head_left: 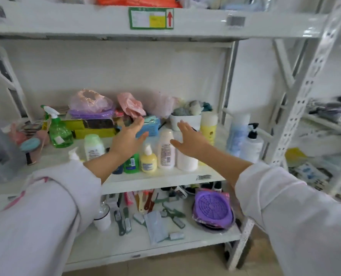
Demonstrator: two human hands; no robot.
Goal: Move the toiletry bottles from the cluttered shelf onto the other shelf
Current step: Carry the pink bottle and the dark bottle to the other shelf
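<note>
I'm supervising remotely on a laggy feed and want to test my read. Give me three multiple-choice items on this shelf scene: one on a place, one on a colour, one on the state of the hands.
1. Where does the green spray bottle stand?
A. Left part of the middle shelf
B. Bottom shelf
C. Top shelf

2. What colour is the round slotted disc on the bottom shelf?
A. Yellow
B. Purple
C. Red

3. What are the left hand and right hand doing?
A. Both clamp one bottle
B. Left holds a brush
C. Both are open and hold nothing

Answers:
1 A: it stands left of the hands, on the middle shelf.
2 B: it is plainly purple.
3 C: fingers spread above the tall white bottle, none closed on anything.
</note>
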